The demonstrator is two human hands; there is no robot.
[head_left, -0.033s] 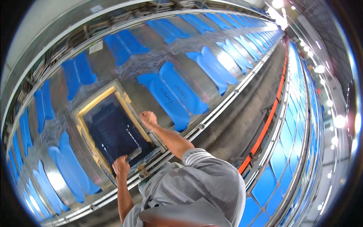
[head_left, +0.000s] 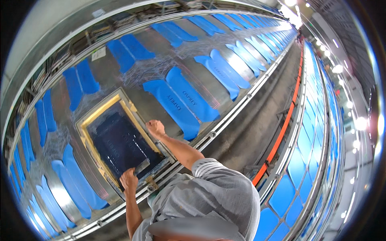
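Note:
A rectangular printing screen (head_left: 82,127) with a metal frame and yellow tape along its inner edges lies on the long table to the left. Dark ink coats its mesh (head_left: 114,134), and faint lettering shows there. My left hand (head_left: 128,180) is closed around a squeegee (head_left: 142,166) with a flat, greyish blade. The blade rests on the inked mesh near the screen's near end. My right hand (head_left: 155,129) is closed at the screen's right edge, its fingers curled on the frame; their tips are hidden.
Blue cut fabric pieces (head_left: 173,103) lie in pairs along the table, some with dark print. A metal rail (head_left: 219,129) edges it. An orange-red bar (head_left: 281,142) runs along the aisle. Beyond stands another table with blue panels (head_left: 282,192).
The whole view has shifted slightly to the left. Lettering on the mesh shows more clearly. My hands and the squeegee keep nearly the same places on the screen.

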